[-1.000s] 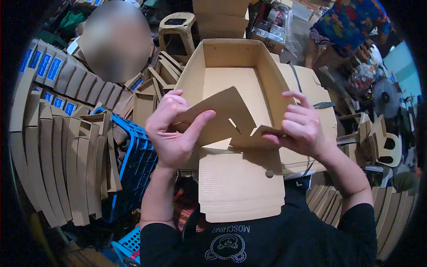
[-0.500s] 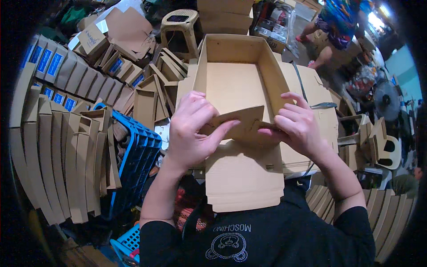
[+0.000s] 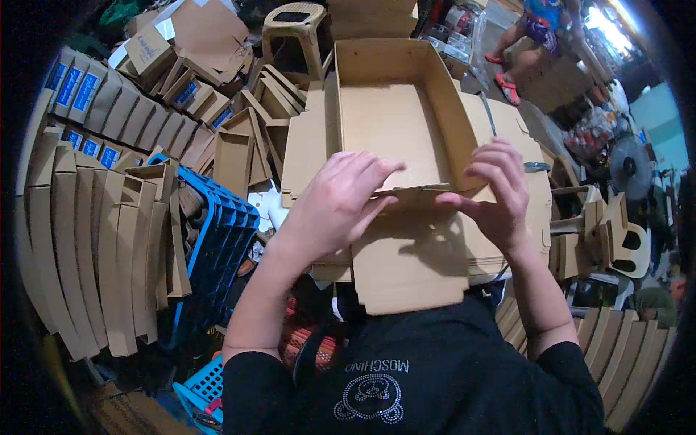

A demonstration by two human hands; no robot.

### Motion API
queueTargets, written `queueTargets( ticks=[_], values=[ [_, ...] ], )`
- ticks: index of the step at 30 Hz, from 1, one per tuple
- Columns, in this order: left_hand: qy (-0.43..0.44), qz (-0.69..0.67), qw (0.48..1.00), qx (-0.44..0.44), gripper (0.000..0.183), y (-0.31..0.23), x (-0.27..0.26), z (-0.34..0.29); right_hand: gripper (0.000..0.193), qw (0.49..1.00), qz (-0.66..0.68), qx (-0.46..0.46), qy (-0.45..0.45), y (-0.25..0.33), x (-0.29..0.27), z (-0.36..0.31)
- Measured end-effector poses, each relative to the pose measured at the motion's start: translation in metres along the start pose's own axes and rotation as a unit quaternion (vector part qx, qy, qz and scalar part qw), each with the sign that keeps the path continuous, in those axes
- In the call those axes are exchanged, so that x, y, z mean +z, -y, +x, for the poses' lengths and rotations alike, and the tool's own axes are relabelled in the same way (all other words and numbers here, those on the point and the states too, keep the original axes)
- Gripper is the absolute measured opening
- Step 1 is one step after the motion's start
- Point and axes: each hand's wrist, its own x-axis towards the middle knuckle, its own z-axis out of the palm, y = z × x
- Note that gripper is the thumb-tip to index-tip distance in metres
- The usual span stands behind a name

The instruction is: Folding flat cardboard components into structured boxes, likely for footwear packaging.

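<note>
A shallow brown cardboard box (image 3: 391,109) lies before me, its far and side walls standing. At its near end, a raised cardboard edge runs between my hands, and a long flap (image 3: 413,264) extends from it toward my chest. My left hand (image 3: 341,199) pinches the left part of that edge, thumb on the near side and fingers over the top. Beside the right near corner is my right hand (image 3: 500,188). Its thumb points inward at the right end of the edge, while its fingers are curved and spread apart from the thumb. The box rests on flat cardboard sheets (image 3: 304,148).
Stacked folded boxes (image 3: 87,246) and a blue crate (image 3: 217,239) stand at left. More boxes (image 3: 616,355) line the lower right. A plastic stool (image 3: 293,32) is beyond the box. Someone in red sandals (image 3: 507,88) stands at far right, near a fan (image 3: 629,167).
The near panel, tilted up between my hands before, is now lower and seen nearly edge-on. My right fingers have lifted and opened. The person at far right has shifted.
</note>
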Motion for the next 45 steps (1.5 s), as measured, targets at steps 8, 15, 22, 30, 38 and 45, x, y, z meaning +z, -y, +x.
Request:
queueTargets(
  ticks=[8, 15, 22, 30, 38, 45],
  values=[
    [-0.035, 0.020, 0.999, 0.025, 0.014, 0.010, -0.015, 0.000, 0.046, 0.994, 0.006, -0.086, 0.071, -0.024, -0.038, -0.074],
    [0.000, -0.028, 0.999, -0.015, 0.015, 0.011, -0.018, 0.000, 0.044, 0.964, -0.013, -0.164, 0.207, -0.007, -0.027, -0.078],
    [0.160, -0.183, 0.970, 0.026, 0.054, 0.014, -0.020, -0.006, 0.073, 0.969, 0.180, 0.166, -0.033, -0.005, 0.000, -0.078],
    [0.157, -0.096, 0.983, -0.010, 0.026, 0.005, -0.018, 0.000, 0.055, 0.978, 0.168, 0.013, -0.120, 0.013, -0.065, 0.001],
    [0.171, -0.105, 0.978, -0.052, 0.016, 0.008, -0.027, 0.005, 0.030, 0.888, 0.448, -0.044, -0.095, 0.125, -0.127, 0.047],
    [0.194, -0.101, 0.975, -0.045, 0.016, 0.010, -0.025, 0.008, 0.013, 0.911, 0.399, -0.024, -0.101, 0.128, -0.115, 0.053]
  ],
)
